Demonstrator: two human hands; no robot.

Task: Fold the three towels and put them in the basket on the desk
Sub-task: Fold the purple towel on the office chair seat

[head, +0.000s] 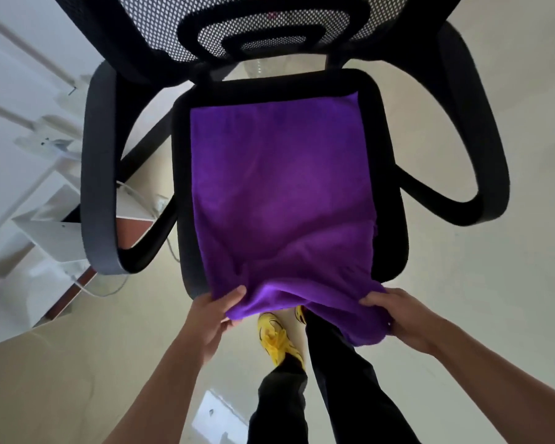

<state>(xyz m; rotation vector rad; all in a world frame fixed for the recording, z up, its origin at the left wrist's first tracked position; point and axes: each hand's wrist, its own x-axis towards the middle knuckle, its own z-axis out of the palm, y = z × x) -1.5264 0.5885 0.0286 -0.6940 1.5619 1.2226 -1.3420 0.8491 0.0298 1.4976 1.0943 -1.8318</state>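
Note:
A purple towel [282, 187] lies spread flat over the seat of a black office chair [394, 174], its near edge hanging past the seat's front. My left hand [217, 315] pinches the towel's near left corner, thumb on top. My right hand [404, 315] grips the near right corner, where the cloth bunches and droops. Both near corners are lifted slightly off the seat. No other towel and no basket are in view.
The chair's armrests [98, 174] flank the seat, and its mesh backrest [257, 27] rises at the far side. White furniture [45, 225] with cables stands at the left. My legs and yellow shoes [276, 338] are below the towel on a pale floor.

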